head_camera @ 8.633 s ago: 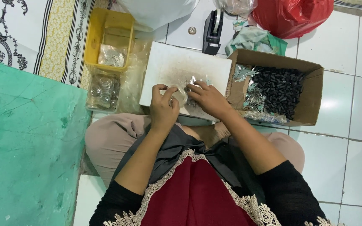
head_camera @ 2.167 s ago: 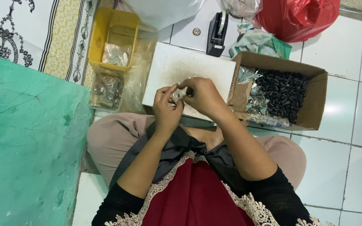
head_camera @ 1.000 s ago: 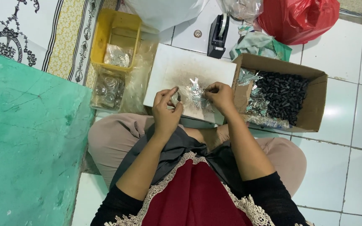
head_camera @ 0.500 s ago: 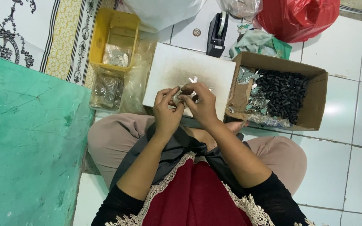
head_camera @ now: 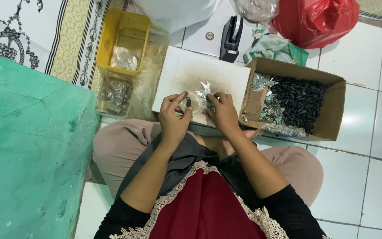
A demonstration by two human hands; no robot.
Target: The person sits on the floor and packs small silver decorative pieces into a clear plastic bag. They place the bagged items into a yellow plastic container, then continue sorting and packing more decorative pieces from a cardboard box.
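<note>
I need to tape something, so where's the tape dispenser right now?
In the head view, the black tape dispenser stands on the white tiled floor at top centre, just beyond the white board, left of the red plastic bag.

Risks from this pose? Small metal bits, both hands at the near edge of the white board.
1. The small metal parts sit pinched between the left hand and right hand near the white board edge; a slip would likely drop them into the lap.
2. The cardboard box of black pieces stands close to the right forearm; a wide elbow move might knock it.
</note>
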